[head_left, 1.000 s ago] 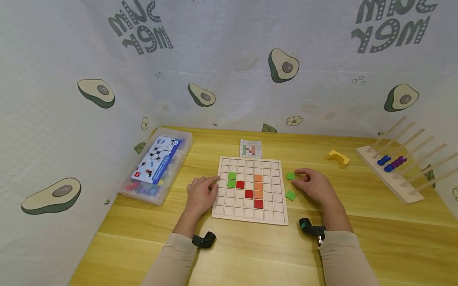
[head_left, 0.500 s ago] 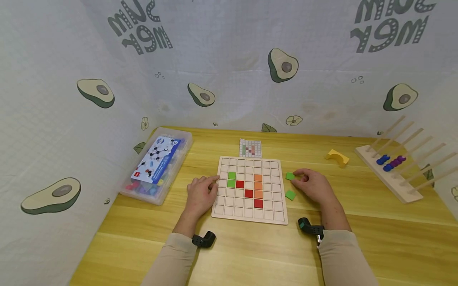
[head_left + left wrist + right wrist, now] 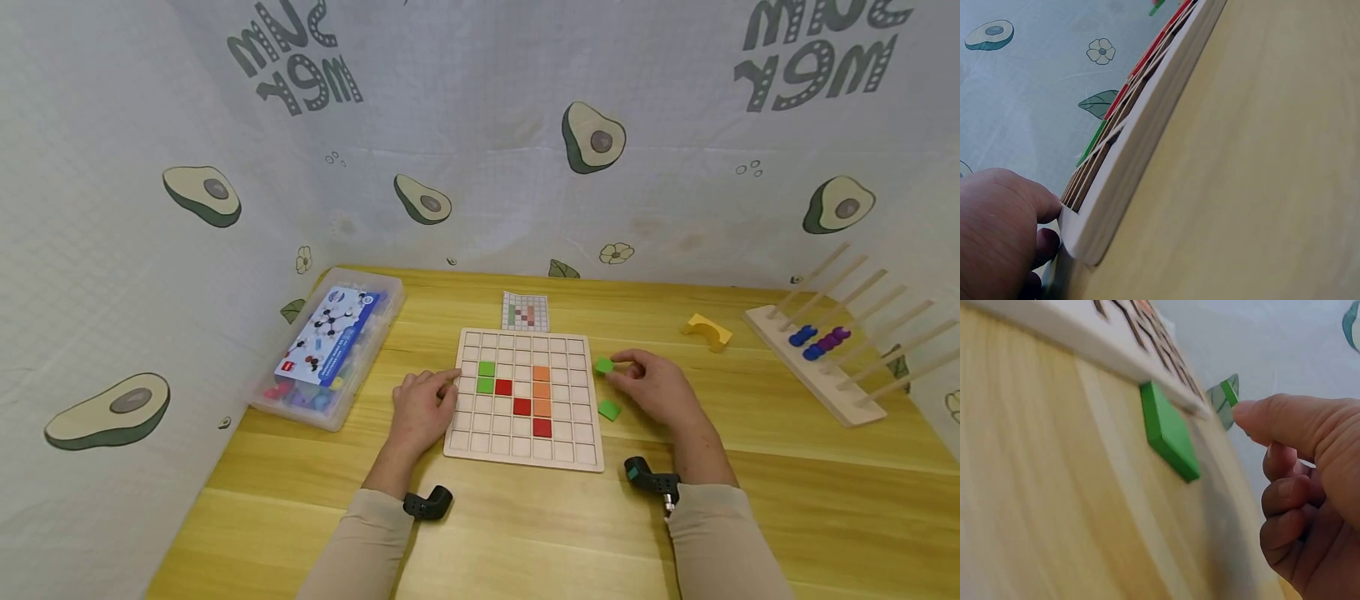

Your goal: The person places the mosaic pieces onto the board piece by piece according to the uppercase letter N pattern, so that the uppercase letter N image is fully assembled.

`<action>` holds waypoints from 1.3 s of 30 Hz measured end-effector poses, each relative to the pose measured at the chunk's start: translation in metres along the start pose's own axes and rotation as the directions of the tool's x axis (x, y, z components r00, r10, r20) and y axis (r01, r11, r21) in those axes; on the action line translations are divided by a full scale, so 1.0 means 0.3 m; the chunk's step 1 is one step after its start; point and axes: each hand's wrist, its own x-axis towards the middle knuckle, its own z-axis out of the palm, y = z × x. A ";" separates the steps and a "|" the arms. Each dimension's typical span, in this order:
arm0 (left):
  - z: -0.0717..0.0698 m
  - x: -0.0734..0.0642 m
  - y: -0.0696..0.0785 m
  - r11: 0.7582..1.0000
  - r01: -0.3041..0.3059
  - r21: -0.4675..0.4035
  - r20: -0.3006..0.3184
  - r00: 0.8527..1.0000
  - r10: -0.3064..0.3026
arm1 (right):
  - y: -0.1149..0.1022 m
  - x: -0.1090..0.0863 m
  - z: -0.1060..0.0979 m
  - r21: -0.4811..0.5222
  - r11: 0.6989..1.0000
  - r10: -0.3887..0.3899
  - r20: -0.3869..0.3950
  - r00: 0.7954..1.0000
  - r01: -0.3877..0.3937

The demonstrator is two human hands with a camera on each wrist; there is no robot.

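Note:
A square wooden grid board lies flat, holding two green, several red and several orange tiles. My left hand is at the board's left side, its index finger touching the edge; the left wrist view shows that finger against the board's rim. Beyond the board's right edge, my right hand pinches a green square tile between thumb and finger. In the right wrist view this tile is raised off the table. A second green tile lies loose on the wood, nearer the person.
Behind the board lies a printed pattern card. A clear plastic case with colourful pieces is at the left. To the right are a yellow arch block and a peg stand with blue and purple beads. A patterned cloth hangs behind.
The green tile in my right fingers has come up off the table and shifted slightly left toward the board. My left hand stays at the board's edge.

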 end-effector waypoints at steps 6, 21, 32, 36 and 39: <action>-0.001 -0.001 -0.002 1.000 0.000 0.009 -0.002 1.000 0.000 | -0.091 -0.009 0.026 0.038 0.998 -0.053 0.049 0.997 0.052; 0.001 -0.002 -0.003 1.000 0.002 0.008 0.000 1.000 -0.002 | -0.250 -0.029 0.178 0.054 0.973 -0.230 0.137 0.963 0.224; 0.000 0.000 -0.002 1.000 -0.011 0.012 -0.006 1.000 0.011 | -0.311 -0.039 0.234 0.027 0.961 -0.275 0.201 0.940 0.275; -0.001 0.000 -0.002 1.000 -0.017 0.008 -0.009 1.000 0.017 | -0.337 -0.042 0.258 0.005 0.955 -0.293 0.200 0.935 0.298; -0.003 0.000 0.000 1.000 -0.013 0.011 -0.004 1.000 0.013 | -0.358 -0.045 0.273 0.009 0.953 -0.300 0.197 0.933 0.304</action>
